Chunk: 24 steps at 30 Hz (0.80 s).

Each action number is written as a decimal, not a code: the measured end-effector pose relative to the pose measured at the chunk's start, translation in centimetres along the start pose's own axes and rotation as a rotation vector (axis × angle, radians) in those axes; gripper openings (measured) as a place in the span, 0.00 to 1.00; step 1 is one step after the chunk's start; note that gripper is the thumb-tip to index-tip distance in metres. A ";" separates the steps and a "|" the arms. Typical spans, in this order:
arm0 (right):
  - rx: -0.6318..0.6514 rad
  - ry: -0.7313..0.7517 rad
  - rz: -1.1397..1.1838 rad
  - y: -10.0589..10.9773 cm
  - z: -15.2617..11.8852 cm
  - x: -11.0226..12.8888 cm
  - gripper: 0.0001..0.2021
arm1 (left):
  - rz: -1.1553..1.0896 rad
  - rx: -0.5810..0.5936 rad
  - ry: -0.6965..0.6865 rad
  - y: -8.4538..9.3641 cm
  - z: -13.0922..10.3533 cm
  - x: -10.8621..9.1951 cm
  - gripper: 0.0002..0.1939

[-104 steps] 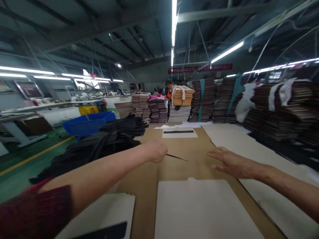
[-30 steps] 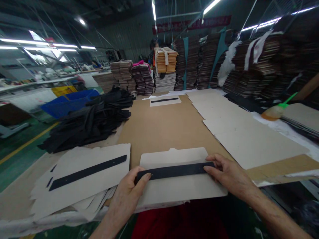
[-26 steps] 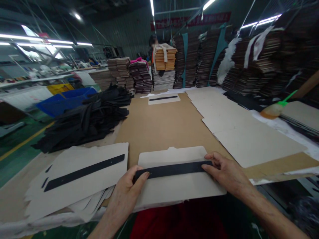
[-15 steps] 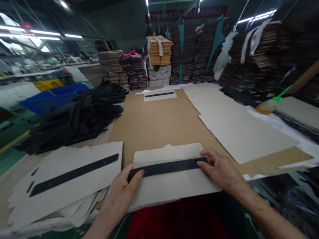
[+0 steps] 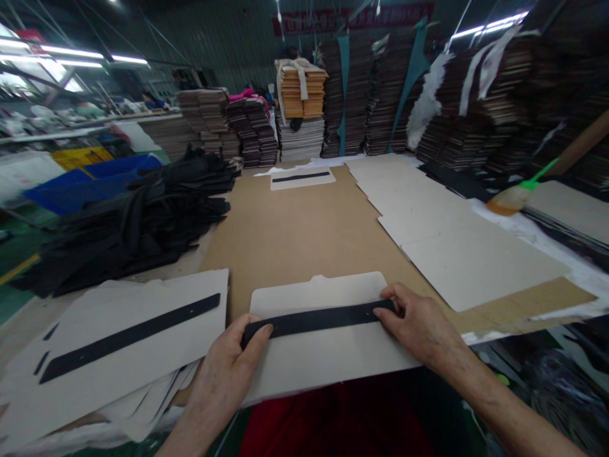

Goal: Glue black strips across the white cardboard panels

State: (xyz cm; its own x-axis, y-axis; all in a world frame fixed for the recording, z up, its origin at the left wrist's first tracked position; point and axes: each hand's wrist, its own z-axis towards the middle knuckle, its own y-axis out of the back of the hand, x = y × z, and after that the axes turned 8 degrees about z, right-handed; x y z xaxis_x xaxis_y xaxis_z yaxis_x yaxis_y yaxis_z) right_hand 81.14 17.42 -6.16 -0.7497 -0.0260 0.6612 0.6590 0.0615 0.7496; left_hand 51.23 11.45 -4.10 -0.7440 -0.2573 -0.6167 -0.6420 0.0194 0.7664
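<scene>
A long black strip (image 5: 318, 320) lies across a cream-coloured board (image 5: 333, 358) at the table's near edge. My left hand (image 5: 233, 358) pinches the strip's left end between thumb and fingers. The right end is held by my right hand (image 5: 416, 320), its thumb on top and a fingertip near the board's upper right corner. Small holes show near the strip's ends. To the left, a pile of similar boards (image 5: 157, 362) has another black strip (image 5: 133, 336) lying on its top board.
A heap of black strips (image 5: 128, 222) lies at the left, before a blue bin (image 5: 90, 184). Overlapping cream sheets (image 5: 476, 254) cover the right side. A bottle with a green nozzle (image 5: 509, 200) is beyond them. Tall stacks (image 5: 354, 101) stand behind the brown surface (image 5: 304, 235).
The view has shifted slightly, so the left-hand pile and background sit a little differently in the picture. Both hands keep their hold on the strip, with hardly any movement.
</scene>
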 end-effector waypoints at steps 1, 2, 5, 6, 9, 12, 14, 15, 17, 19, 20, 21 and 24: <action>-0.007 0.007 -0.008 0.0 0.0 0.0 0.09 | -0.003 0.000 0.000 0.0 0.0 0.0 0.17; -0.014 0.014 -0.013 -0.1 0.0 0.0 0.10 | -0.005 0.001 0.002 0.0 0.0 0.0 0.17; -0.030 0.025 -0.021 -0.2 0.0 0.0 0.10 | -0.005 -0.002 0.012 0.0 0.0 -0.1 0.17; -0.026 0.020 -0.029 -0.2 0.0 0.0 0.10 | -0.005 -0.002 0.014 0.0 0.0 -0.2 0.17; 0.012 0.001 -0.074 -0.1 0.1 0.1 0.10 | -0.008 -0.016 0.017 0.2 0.0 -0.5 0.16; 0.039 0.021 -0.105 0.1 0.0 0.0 0.10 | -0.012 -0.027 0.020 0.3 0.0 -0.8 0.15; 0.003 0.080 -0.126 0.2 -0.1 -0.2 0.11 | -0.015 -0.026 0.023 0.2 -0.1 -0.9 0.14; -0.030 0.116 -0.143 0.2 -0.2 -0.3 0.12 | -0.015 -0.034 0.012 0.1 -0.3 -0.9 0.14; -0.088 0.180 -0.169 0.1 -0.4 -0.8 0.13 | -0.012 -0.105 -0.075 -0.1 -1.0 -0.7 0.12; -0.078 0.217 -0.155 -0.1 -0.4 -1.5 0.14 | 0.013 -0.231 -0.291 -0.4 -2.2 -0.2 0.09; -0.050 0.234 -0.134 -0.2 -0.4 -1.8 0.14 | 0.042 -0.288 -0.438 -0.5 -2.8 0.1 0.06; -0.024 0.250 -0.113 -0.4 -0.3 -2.2 0.14 | 0.087 -0.323 -0.588 -0.6 -3.4 0.5 0.05; -0.009 0.289 -0.085 -0.8 0.0 -3.4 0.16 | 0.222 -0.314 -0.850 -1.0 -4.5 1.4 0.12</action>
State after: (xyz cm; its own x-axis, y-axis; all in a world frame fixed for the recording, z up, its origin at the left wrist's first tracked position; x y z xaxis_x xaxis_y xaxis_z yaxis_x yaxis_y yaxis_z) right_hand 83.12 17.42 -9.04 -0.7547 -0.3140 0.5761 0.5961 0.0386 0.8020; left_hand 51.66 6.70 -4.89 -0.8094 0.5165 -0.2793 -0.4812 -0.3108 0.8196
